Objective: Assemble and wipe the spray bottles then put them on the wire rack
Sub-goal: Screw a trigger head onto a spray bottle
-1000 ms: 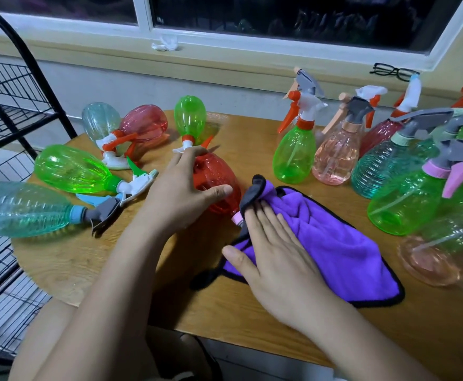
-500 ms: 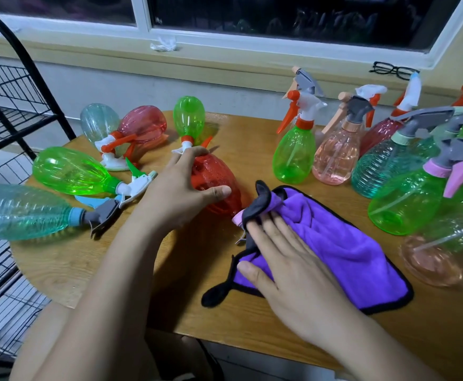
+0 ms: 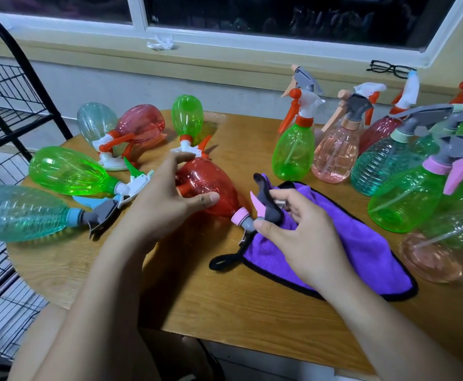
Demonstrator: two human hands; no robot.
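A red spray bottle (image 3: 214, 185) lies on its side in the middle of the wooden table (image 3: 197, 292). Its pink collar and grey spray head (image 3: 266, 207) point right. My left hand (image 3: 164, 204) grips the bottle's body from the left, thumb on its near side. My right hand (image 3: 299, 232) pinches the grey spray head over the purple cloth (image 3: 356, 251), which lies flat under that hand. The black wire rack (image 3: 7, 116) stands at the left edge of the view.
Several assembled bottles lie on their sides at the table's left, among them a green one (image 3: 68, 171) and a teal one (image 3: 18, 213). Several more stand upright at the right (image 3: 293, 152). Black glasses (image 3: 389, 68) rest on the window sill.
My right hand has lifted off the cloth and taken hold of the grey spray head. The cloth has shifted slightly right, uncovering the bottle's neck. My left hand stays on the red bottle.
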